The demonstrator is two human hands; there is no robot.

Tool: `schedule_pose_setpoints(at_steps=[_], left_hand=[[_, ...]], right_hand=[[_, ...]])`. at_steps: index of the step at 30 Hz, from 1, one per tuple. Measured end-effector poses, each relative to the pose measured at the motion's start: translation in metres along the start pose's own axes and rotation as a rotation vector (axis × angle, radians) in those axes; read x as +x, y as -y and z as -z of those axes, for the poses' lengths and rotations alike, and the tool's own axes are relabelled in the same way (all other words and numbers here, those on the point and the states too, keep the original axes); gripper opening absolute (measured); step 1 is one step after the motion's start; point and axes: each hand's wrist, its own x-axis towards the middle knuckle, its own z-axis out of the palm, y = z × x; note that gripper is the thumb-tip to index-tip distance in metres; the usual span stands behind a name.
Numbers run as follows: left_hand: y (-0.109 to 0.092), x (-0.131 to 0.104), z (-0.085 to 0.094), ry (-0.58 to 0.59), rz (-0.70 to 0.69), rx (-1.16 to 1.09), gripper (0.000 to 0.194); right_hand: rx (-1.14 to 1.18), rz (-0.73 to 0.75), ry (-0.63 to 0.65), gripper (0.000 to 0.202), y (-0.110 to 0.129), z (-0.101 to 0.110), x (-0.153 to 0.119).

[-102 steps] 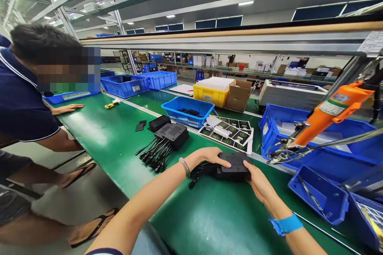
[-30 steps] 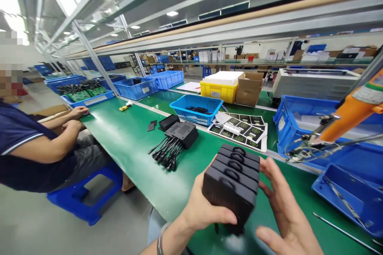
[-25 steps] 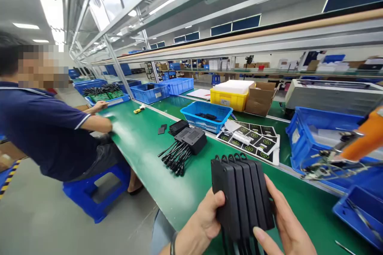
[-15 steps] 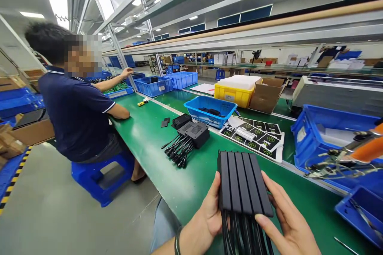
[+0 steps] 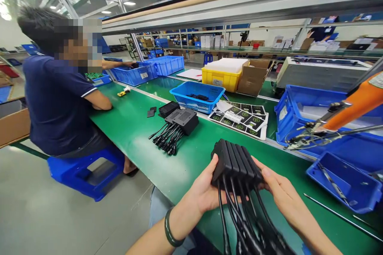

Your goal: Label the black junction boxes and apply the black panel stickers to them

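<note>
Between my hands is a black ribbed plastic box [image 5: 236, 161] with several thick black cables hanging from its near side. My left hand [image 5: 203, 189] grips its left side, thumb on the edge and fingers underneath. On the right side, my right hand [image 5: 271, 179] closes round the edge, its fingers partly hidden. The box is tilted, its cable side facing me. Farther left on the green bench lies a similar black box [image 5: 182, 119] with a bundle of cable ends [image 5: 167, 139], beside another black box [image 5: 169, 108].
A blue basket [image 5: 194, 101] of dark parts stands beyond, near printed label sheets [image 5: 248, 121]. At right are a blue tray [image 5: 344, 187], a long metal rod [image 5: 338, 211] and an orange tool [image 5: 356, 101]. A co-worker [image 5: 56, 99] sits at left, reaching into a blue bin [image 5: 134, 73].
My hands have tipped the held box so its cable side shows more. The view has shifted right and down. The co-worker's hand has lowered into a blue bin.
</note>
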Motion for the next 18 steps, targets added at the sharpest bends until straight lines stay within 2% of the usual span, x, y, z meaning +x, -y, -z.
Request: schedule_pose_setpoints(at_steps=[2,5,7,10,18], left_hand=[[0.003,0.007,0.008,-0.096,-0.093,0.098,0.066],[0.011,0.015,0.016,-0.187,-0.282,0.236,0.055],[0.015,0.018,0.019,-0.204,-0.321,0.295,0.052],[0.013,0.018,0.023,-0.243,-0.309,0.352,0.043],[-0.011,0.006,0.04,-0.353,-0.412,0.567,0.048]], right_hand=[[0.052,-0.066,-0.012,0.091,-0.012,-0.001,-0.009],[0.15,-0.137,-0.104,0.105,-0.032,-0.005,-0.023],[0.207,-0.176,-0.147,0.101,-0.044,-0.006,-0.031],[0.206,-0.213,-0.182,0.087,-0.057,0.001,-0.041],[0.14,-0.247,-0.261,0.079,-0.076,0.034,-0.063]])
